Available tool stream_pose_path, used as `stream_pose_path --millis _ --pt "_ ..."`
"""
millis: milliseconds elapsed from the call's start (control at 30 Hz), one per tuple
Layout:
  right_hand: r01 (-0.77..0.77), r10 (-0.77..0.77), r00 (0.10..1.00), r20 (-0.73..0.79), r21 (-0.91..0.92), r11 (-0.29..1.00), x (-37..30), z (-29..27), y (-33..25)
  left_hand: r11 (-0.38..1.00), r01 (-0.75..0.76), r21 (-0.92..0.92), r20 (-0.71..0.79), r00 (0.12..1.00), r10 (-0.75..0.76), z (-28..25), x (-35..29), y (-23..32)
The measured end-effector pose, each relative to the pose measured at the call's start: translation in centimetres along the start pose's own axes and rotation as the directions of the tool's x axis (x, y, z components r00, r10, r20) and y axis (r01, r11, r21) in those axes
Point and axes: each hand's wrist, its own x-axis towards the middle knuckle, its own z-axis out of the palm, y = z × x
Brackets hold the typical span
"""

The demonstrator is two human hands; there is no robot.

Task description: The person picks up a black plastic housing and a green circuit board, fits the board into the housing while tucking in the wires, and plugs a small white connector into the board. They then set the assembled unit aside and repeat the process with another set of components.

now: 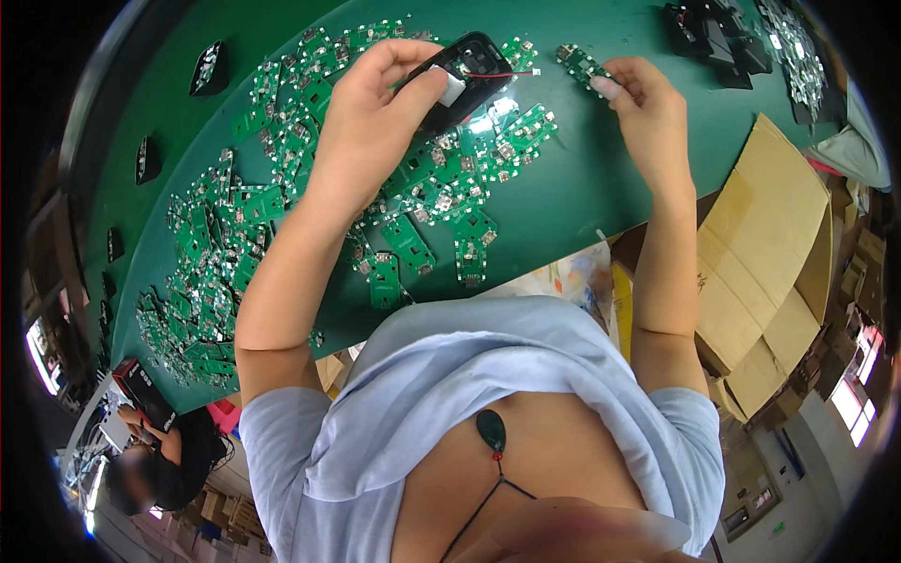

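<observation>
My left hand (380, 117) grips a black plastic casing (483, 56), tilted, its hollow side facing up. A white block (452, 89) sits inside it under my thumb. From the casing a thin red wire (502, 74) runs right to a small white connector (536, 72). My right hand (648, 108) pinches a small green circuit board (580, 64) by its near end, apart from the casing and above the table. Many loose green circuit boards (408, 244) lie spread beneath and left of my left hand.
The green table (563, 206) curves across the view. Black plastic parts (718, 42) and more boards (793, 56) lie at the far right. An open cardboard box (765, 253) stands by my right arm. Several black casings (208, 68) line the left side, where another person (174, 464) sits.
</observation>
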Motion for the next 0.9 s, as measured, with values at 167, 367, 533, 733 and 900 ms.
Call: stream_pose_path --millis 167,367,533,733,900 --pt "-0.137 0.18 0.978 0.111 0.98 0.143 -1.9 0.5 -2.4 0.996 -0.072 0.051 0.009 0.997 0.072 0.9 0.1 -0.2" --pt "-0.135 0.012 0.99 0.139 0.974 -0.185 -3.0 0.9 -4.0 0.997 -0.072 0.04 -0.006 0.997 0.073 1.8 0.1 0.4" --pt "-0.167 -0.024 0.986 0.166 0.956 -0.24 -2.8 1.5 -3.9 0.996 -0.088 0.031 -0.04 0.995 0.089 2.0 0.0 0.5" --pt "-0.245 -0.07 0.969 0.237 0.899 -0.363 -3.1 2.3 -3.9 0.997 -0.067 -0.023 -0.025 0.997 0.067 2.2 -0.2 1.1" --pt "-0.304 -0.082 0.951 0.297 0.86 -0.41 -3.1 2.2 -4.5 0.995 -0.095 0.024 -0.062 0.993 0.096 2.4 0.1 1.0"
